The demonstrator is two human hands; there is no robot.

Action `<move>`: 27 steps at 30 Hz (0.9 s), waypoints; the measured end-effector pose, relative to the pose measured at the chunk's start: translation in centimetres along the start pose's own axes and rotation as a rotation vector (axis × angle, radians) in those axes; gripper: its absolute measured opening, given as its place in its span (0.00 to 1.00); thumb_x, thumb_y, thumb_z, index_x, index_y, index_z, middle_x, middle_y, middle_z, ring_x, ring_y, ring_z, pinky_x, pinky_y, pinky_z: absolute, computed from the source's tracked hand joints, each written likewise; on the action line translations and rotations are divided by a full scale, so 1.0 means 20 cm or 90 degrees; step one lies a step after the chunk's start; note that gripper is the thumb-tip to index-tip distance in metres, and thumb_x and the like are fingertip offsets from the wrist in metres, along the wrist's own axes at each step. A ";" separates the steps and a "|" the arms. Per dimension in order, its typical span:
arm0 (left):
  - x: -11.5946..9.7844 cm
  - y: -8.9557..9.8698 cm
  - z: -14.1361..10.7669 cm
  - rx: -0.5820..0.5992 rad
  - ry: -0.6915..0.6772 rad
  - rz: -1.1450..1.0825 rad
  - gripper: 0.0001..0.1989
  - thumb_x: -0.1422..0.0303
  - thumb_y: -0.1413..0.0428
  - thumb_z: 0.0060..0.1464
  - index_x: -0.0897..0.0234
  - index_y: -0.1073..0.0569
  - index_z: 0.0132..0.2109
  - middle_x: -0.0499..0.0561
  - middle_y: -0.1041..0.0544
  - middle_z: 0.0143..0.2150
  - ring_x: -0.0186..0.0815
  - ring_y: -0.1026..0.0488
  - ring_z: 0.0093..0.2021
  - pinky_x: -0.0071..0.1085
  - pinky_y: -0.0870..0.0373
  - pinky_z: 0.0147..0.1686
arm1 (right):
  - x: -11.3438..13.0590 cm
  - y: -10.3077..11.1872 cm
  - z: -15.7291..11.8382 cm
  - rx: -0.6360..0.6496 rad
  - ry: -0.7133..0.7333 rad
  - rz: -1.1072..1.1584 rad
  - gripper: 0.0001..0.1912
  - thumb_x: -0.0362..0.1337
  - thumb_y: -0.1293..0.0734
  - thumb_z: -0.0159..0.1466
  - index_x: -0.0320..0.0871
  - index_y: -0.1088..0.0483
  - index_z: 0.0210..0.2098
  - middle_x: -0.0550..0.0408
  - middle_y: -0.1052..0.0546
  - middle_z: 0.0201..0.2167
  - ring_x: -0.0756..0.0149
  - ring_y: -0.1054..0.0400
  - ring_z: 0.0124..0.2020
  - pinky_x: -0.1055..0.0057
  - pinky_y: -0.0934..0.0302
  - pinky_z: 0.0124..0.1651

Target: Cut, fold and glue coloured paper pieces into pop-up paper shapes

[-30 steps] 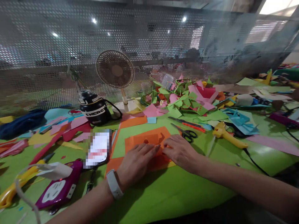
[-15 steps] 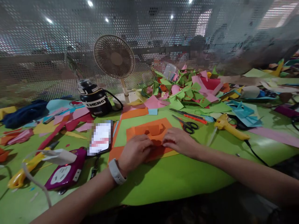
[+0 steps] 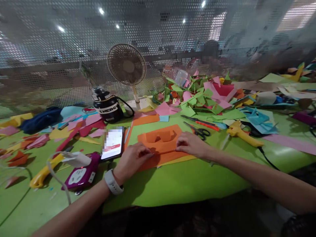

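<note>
An orange paper piece (image 3: 160,147) with a raised, cut-out band lies on other orange and yellow sheets in front of me. At its left edge is my left hand (image 3: 133,158), thumb and fingers closed near the paper's lower left corner. My right hand (image 3: 190,144) has its fingertips pinched at the right edge of the same piece. Both hands seem to hold the paper by its sides. A white band circles my left wrist. Black scissors (image 3: 202,132) lie just beyond my right hand.
A phone (image 3: 113,144), a purple power strip (image 3: 82,172) and a black bottle (image 3: 108,108) stand or lie left. A fan (image 3: 128,65) is behind. Paper scraps (image 3: 197,95) are heaped at the back; a yellow glue gun (image 3: 244,135) lies right.
My hands have moved apart, the left one outward to the paper's left side. More of the orange piece shows between them. The view has shifted slightly left.
</note>
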State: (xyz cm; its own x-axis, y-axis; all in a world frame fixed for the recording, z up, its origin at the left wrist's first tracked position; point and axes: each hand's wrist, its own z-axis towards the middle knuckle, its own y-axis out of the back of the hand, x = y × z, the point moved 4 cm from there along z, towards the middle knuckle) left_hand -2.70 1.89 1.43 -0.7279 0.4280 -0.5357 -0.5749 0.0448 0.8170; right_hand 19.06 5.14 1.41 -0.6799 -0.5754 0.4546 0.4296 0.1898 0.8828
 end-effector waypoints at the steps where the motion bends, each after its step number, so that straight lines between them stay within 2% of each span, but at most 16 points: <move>1: 0.01 0.01 0.00 0.001 0.008 -0.001 0.11 0.62 0.45 0.54 0.63 0.25 0.28 0.49 0.27 0.28 0.33 0.30 0.29 0.29 0.35 0.30 | 0.00 0.01 0.00 0.000 -0.003 -0.009 0.05 0.35 0.30 0.58 0.40 0.27 0.28 0.54 0.26 0.28 0.65 0.34 0.34 0.69 0.44 0.39; 6: 0.05 0.01 -0.01 0.008 0.065 -0.013 0.11 0.61 0.44 0.53 0.64 0.26 0.29 0.49 0.27 0.28 0.33 0.31 0.29 0.29 0.36 0.29 | -0.04 0.04 -0.02 -0.001 -0.007 -0.032 0.05 0.35 0.31 0.58 0.40 0.27 0.28 0.54 0.27 0.29 0.64 0.34 0.35 0.69 0.44 0.38; 12: 0.08 0.01 -0.03 0.002 0.085 -0.012 0.12 0.60 0.45 0.52 0.63 0.25 0.29 0.48 0.27 0.28 0.33 0.32 0.28 0.29 0.37 0.28 | -0.08 0.07 -0.03 0.008 -0.031 -0.035 0.06 0.36 0.32 0.58 0.40 0.28 0.28 0.52 0.27 0.30 0.64 0.34 0.35 0.68 0.43 0.39; 19: 0.11 0.04 -0.06 0.006 0.123 -0.027 0.14 0.56 0.45 0.50 0.64 0.25 0.29 0.48 0.28 0.27 0.33 0.33 0.27 0.28 0.38 0.27 | -0.09 0.08 -0.01 0.049 -0.045 -0.032 0.06 0.37 0.32 0.57 0.41 0.27 0.27 0.52 0.26 0.30 0.64 0.33 0.34 0.68 0.43 0.38; 27: 0.14 0.03 -0.07 0.022 0.162 -0.117 0.15 0.55 0.43 0.47 0.64 0.26 0.28 0.50 0.24 0.30 0.36 0.30 0.31 0.30 0.35 0.32 | -0.12 0.07 0.01 0.103 -0.063 -0.006 0.10 0.42 0.33 0.57 0.41 0.27 0.27 0.52 0.24 0.29 0.64 0.33 0.31 0.69 0.43 0.34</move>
State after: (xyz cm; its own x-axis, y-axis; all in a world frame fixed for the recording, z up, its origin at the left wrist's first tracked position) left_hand -5.66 1.93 0.18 -0.6856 0.1711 -0.7076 -0.6954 0.1337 0.7060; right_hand 21.25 6.99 1.61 -0.7423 -0.4974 0.4489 0.3272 0.3156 0.8907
